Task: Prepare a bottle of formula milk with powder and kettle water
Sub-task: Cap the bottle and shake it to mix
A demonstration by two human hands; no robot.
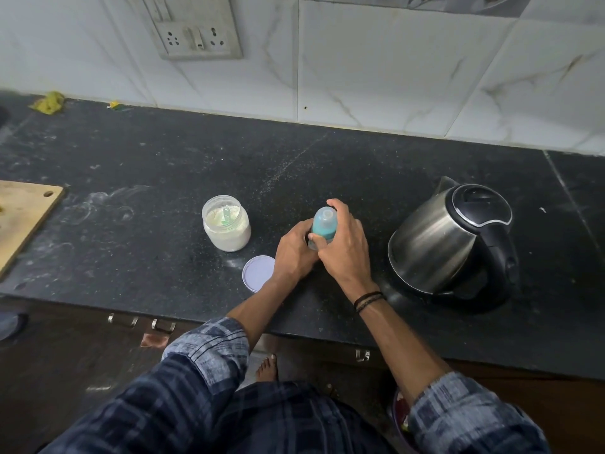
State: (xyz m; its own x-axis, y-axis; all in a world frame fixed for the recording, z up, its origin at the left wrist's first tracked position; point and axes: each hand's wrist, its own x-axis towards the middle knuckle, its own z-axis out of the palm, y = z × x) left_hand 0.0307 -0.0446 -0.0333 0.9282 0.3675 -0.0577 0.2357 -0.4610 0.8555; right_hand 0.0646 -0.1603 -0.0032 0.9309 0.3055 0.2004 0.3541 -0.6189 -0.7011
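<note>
Gripping the bottle (323,226) with both hands, I stand at a dark counter (163,165) below a tiled wall (393,77). My left hand (294,253) is wrapped around the bottle's lower body, fingers closed on it; my right hand (343,244) is curled over the upper part, thumb pressed against the teal collar and fingertips around the far side. The bottle stands upright near the middle of the counter, its clear cap poking up between my hands; I cannot tell what is inside it. To its left sits an open jar (226,227) of pale powder with a green scoop (226,216) lying in it. The jar's lid (258,273) rests flat on the counter nearer me, just beside my left wrist. A steel kettle (451,240) with a black lid and handle stands to the right, apart from my hands. A wooden board (23,217) lies at the far left edge, and a socket plate (196,31) is mounted on the wall.
</note>
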